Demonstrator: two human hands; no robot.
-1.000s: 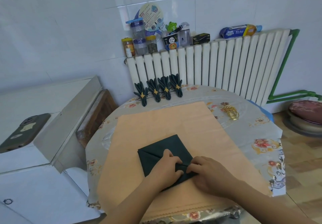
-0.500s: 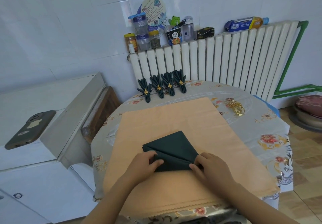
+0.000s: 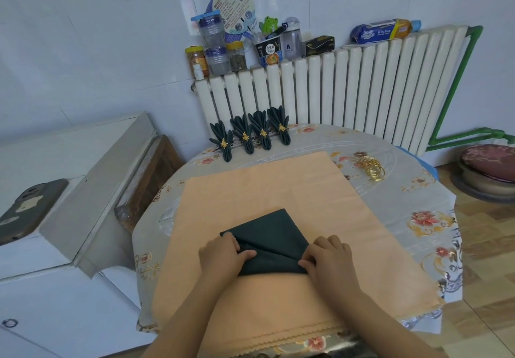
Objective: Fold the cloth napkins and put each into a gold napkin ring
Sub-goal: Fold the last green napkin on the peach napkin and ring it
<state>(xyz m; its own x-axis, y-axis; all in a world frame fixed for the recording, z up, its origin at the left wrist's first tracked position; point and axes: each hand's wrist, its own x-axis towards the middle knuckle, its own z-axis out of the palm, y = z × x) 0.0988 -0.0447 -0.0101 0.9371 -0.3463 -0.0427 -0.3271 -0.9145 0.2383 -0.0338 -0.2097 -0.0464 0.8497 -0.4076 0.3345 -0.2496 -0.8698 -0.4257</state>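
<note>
dark green napkin flat on the peach cloth, pointed end away from the fingers, folded long edge running left to right between both hands. left hand pinching the left corner, thumb on top; right hand curled on the right corner, fingertips tucked at the fold. both equally near, one at each end. loose gold rings well beyond the right fingers, far right. four ringed napkins lined up far ahead. likely next: another pleat across that axis.
</note>
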